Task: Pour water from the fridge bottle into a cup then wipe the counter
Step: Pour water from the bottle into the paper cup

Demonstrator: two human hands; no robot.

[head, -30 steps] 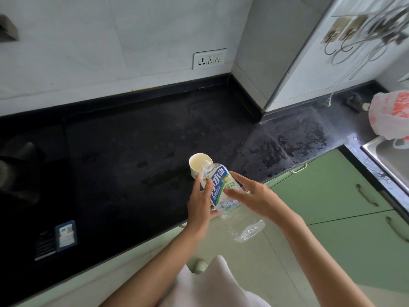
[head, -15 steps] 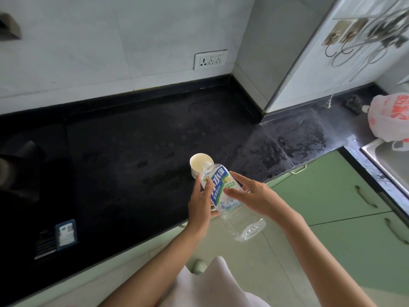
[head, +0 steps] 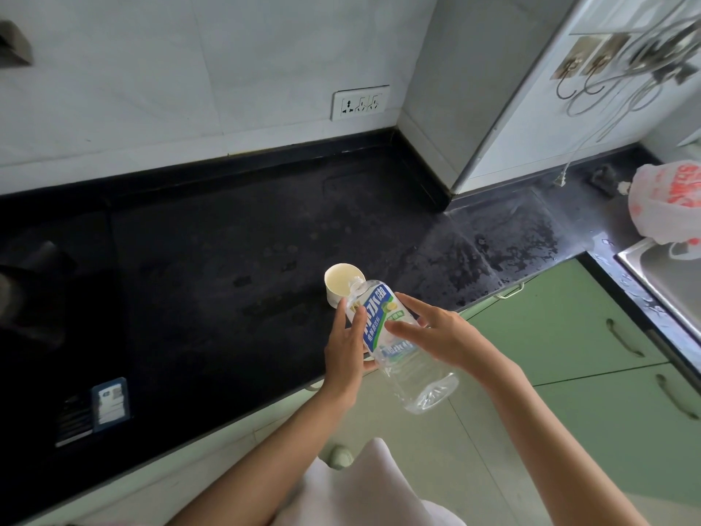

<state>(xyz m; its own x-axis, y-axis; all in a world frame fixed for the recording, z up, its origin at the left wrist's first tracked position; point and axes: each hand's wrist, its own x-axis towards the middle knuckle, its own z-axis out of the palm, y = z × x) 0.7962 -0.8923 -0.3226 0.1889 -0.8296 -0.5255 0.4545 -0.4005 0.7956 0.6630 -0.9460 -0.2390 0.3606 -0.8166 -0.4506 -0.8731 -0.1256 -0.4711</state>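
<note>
At counter edge, both hands hold the bottle (head: 394, 336): left hand (head: 347, 345) wraps its label side, right hand (head: 436, 332) clamps the other flank, fingers curled round. Bottle is tipped neck-down, mouth over the cup (head: 343, 284) rim. Advice: raise the base slowly, keep mouth centred over cup, stop short of brim. Bottle is clear, blue-green label, nearly empty; cup is pale, upright on the black counter (head: 227, 260).

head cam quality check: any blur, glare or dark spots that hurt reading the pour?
Head view: bottle, cup and both hands (left hand, right hand) are sharp; hooks at upper right are blurred; the black counter is underexposed at left and glares near the sink; wide-angle bending at edges.
</note>
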